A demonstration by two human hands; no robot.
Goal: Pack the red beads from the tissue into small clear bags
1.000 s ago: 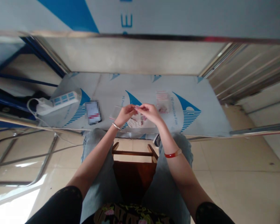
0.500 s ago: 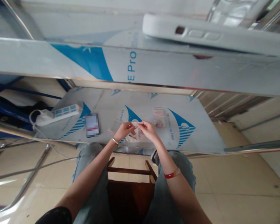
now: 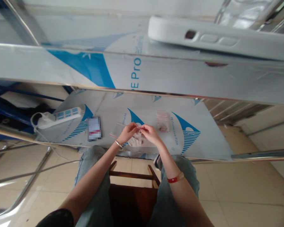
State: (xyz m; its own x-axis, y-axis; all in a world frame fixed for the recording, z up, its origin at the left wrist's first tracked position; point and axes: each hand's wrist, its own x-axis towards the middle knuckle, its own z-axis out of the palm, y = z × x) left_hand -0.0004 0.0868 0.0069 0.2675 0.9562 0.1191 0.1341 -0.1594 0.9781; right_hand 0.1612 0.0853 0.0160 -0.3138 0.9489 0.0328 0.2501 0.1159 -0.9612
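Observation:
My left hand (image 3: 127, 132) and my right hand (image 3: 150, 133) meet over the lower shelf, fingertips pinched close together. Between them is something small and reddish, too tiny to name. Just below the fingers lies a clear plastic bag (image 3: 134, 142) with whitish and dark red bits on or in it. Another flat clear bag (image 3: 115, 132) with a red edge is beside my left hand. To the right of my right hand rests a zip bag (image 3: 162, 121) with red stripes and small dark red pieces inside.
A phone-like device (image 3: 94, 128), its screen blurred, lies left on the film-covered shelf (image 3: 208, 138). Behind it sits a white power strip (image 3: 67, 114) with a plugged-in cable. An upper shelf (image 3: 85, 67) crosses in front, bearing a large white-cased object (image 3: 210, 39). A wooden stool (image 3: 132, 201) is beneath me.
The camera view has shifted slightly. My hands stay pinched together over the bag, with small finger movements; the reddish bit between them now shows more.

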